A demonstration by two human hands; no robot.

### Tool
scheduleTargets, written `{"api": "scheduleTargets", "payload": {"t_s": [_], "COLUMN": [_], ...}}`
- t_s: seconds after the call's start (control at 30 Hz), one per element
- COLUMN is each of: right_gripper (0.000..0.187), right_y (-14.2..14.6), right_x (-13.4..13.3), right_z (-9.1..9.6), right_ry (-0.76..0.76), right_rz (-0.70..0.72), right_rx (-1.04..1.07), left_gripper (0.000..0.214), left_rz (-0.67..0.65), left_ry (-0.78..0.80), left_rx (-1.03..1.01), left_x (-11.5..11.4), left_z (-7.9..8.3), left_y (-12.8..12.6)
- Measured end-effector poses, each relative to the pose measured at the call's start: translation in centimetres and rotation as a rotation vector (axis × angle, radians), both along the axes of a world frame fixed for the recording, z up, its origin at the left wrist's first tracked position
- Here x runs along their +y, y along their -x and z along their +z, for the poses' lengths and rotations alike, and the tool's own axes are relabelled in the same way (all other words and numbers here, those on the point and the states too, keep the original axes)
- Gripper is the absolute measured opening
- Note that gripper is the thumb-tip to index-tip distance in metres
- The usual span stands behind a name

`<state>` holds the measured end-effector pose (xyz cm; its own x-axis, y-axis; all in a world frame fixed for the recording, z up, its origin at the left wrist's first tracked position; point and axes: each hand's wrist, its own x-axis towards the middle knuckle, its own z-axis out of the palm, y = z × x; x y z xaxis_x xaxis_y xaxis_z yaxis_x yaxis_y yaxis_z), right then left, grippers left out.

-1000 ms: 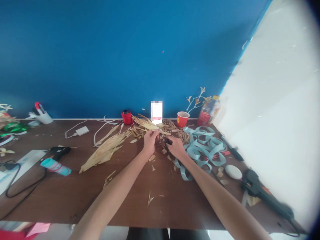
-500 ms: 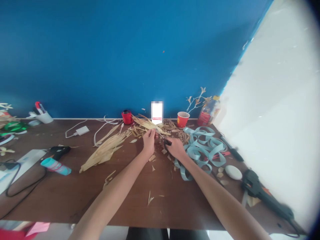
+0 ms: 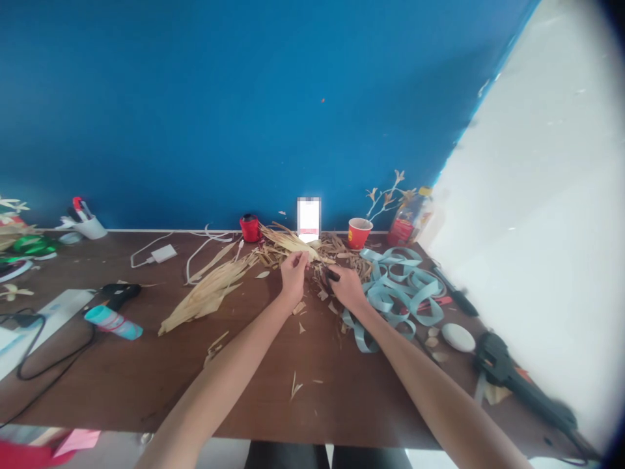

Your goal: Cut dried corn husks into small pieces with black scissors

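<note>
My left hand (image 3: 293, 277) is closed in a pinch on a strip of dry husk (image 3: 312, 256) at the middle of the brown table (image 3: 146, 365). My right hand (image 3: 347, 287) is closed round black-handled scissors (image 3: 332, 275), whose blades meet that strip between the two hands. A heap of dry husks (image 3: 288, 246) lies just beyond the hands, and a longer bundle of husks (image 3: 205, 296) stretches to the left. Small cut scraps (image 3: 299, 306) are scattered under and in front of my hands.
Tangled pale-blue ribbon (image 3: 400, 286) lies right of my hands. Two red cups (image 3: 358, 232) (image 3: 249, 228), a lit phone (image 3: 308, 218) and a bottle (image 3: 407, 225) stand by the blue wall. Glue guns (image 3: 512, 381) (image 3: 117, 294), a teal tube (image 3: 113, 323), cables and a charger (image 3: 163, 253) lie around.
The hands have hardly moved. The scissors shifted slightly toward the husk strip, and the whole view drifted a little to the right.
</note>
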<state>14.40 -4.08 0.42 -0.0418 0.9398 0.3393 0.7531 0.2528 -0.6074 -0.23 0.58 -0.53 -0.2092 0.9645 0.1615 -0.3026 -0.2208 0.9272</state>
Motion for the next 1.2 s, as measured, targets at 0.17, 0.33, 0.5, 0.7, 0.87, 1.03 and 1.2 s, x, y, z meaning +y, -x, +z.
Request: {"api": "scheduleTargets", "payload": {"t_s": [0.17,0.33,0.5,0.7,0.87,1.03,1.2], "right_gripper": [0.025,0.02,0.02,0.026,0.023,0.019,0.022], "right_y": [0.2,0.3,0.2,0.2,0.1,0.2,0.2], "right_x": [-0.1,-0.2,-0.1,0.1,-0.1,-0.3,-0.3], "right_z": [0.1,0.2,0.1,-0.1,0.0,0.3,0.3], "right_ry": [-0.014,0.001,-0.004,0.005,-0.012,-0.028,-0.014], "right_rz": [-0.015,-0.036,-0.043,-0.043,-0.023,-0.019,-0.018], "right_rx": [0.063,0.055,0.07,0.092,0.095,0.075,0.088], "left_gripper": [0.028,0.033,0.04,0.037,0.035,0.032,0.03], "left_rz": [-0.056,-0.12,-0.161,-0.205,-0.273,-0.304,-0.27], "left_ry": [0.01,0.041,0.085,0.081,0.049,0.049,0.092], "left_rx": [-0.094,-0.233,-0.308,-0.253,-0.113,-0.017,-0.041], "left_x": [-0.1,-0.2,-0.2,-0.3,-0.5,-0.7,-1.1], "left_z": [0.4,0.7,0.9,1.1,0.8,0.6,1.0], "left_y": [-0.2,-0.2,-0.1,-0.1,-0.3,-0.4,-0.5]}}
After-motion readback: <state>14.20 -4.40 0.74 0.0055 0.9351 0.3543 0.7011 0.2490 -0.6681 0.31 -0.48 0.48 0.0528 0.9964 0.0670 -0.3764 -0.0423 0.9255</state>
